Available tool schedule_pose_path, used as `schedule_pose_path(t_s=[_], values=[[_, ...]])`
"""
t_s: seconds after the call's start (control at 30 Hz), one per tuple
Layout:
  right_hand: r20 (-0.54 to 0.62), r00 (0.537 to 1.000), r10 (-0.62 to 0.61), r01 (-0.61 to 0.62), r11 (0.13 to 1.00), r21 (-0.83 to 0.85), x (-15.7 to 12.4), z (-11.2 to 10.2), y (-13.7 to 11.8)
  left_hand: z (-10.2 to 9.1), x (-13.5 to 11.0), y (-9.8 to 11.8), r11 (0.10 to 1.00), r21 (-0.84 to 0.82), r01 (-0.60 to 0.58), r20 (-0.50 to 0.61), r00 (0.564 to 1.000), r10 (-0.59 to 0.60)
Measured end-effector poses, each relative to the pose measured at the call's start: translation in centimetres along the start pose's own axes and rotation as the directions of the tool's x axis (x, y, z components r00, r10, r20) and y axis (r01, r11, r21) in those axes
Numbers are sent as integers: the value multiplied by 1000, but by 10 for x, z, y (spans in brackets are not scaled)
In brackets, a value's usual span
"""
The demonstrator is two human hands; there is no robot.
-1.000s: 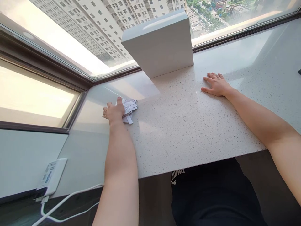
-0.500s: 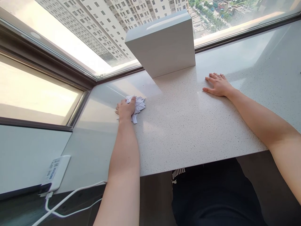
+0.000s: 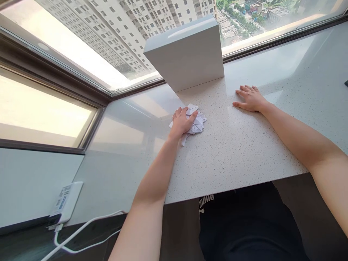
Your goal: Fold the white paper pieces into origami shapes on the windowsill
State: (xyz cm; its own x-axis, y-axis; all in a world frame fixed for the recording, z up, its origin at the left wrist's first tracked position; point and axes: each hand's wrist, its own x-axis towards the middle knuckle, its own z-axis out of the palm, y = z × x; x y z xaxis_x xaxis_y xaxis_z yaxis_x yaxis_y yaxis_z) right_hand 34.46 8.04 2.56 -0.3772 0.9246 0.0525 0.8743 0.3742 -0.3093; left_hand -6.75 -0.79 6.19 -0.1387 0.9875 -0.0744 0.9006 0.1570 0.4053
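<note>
- The paper (image 3: 198, 124), a loose stack of folded white pieces, is laid on the sill (image 3: 217, 156), just in front of the block (image 3: 189, 59) and to its left-hand side.
- The paper is covered in part by the left hand (image 3: 182, 121), with the thumb laid across its top; the pieces are probably kept together this way, pressed against the stone rather than lifted.
- The fingers of that hand are somewhat spread; whether any paper is pinched beneath the palm cannot be told.
- Corners and strips are left jutting out on both sides of the hand, as the stack seems too uneven to be covered whole.
- By the right hand (image 3: 249, 99) nothing is held: it is set palm down with the fingers fanned, well apart from the paper, seemingly so that the leaning body is propped.
- The block is stood upright by the window, where the front of the sill is left free for both arms.
- At the left, a cable (image 3: 91, 220) is run to a white device (image 3: 71, 203), away from the paper.
</note>
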Motion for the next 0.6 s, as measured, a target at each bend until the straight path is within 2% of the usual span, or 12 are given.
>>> schedule_pose_path(t_s=[0.1, 0.17, 0.23, 0.33, 0.4, 0.47, 0.53, 0.6], values=[[-5, 1000, 0, 0, 1000, -2, 1, 2, 1, 22, -18, 22, 985, -51, -167, 66, 983, 170], [-10, 1000, 2, -2, 1000, 4, 2, 3, 2, 37, -30, 35, 956, -107, -274, 98, 954, 284], [-21, 1000, -4, 5, 1000, 18, 3, 5, 4, 51, -42, 46, 911, -158, -381, 135, 906, 402], [-51, 998, -23, 26, 999, 44, 4, 7, 8, 64, -58, 57, 825, -219, -520, 174, 812, 558], [-61, 998, -29, 32, 998, 53, 4, 8, 9, 67, -66, 62, 780, -241, -578, 188, 761, 621], [-52, 998, -23, 26, 999, 48, 4, 7, 9, 65, -71, 66, 759, -249, -602, 204, 733, 649], [-36, 999, -14, 15, 999, 36, 3, 6, 7, 60, -72, 69, 751, -275, -601, 201, 727, 656], [-31, 999, -12, 13, 999, 30, 2, 4, 6, 52, -69, 69, 734, -333, -591, 154, 734, 661]])
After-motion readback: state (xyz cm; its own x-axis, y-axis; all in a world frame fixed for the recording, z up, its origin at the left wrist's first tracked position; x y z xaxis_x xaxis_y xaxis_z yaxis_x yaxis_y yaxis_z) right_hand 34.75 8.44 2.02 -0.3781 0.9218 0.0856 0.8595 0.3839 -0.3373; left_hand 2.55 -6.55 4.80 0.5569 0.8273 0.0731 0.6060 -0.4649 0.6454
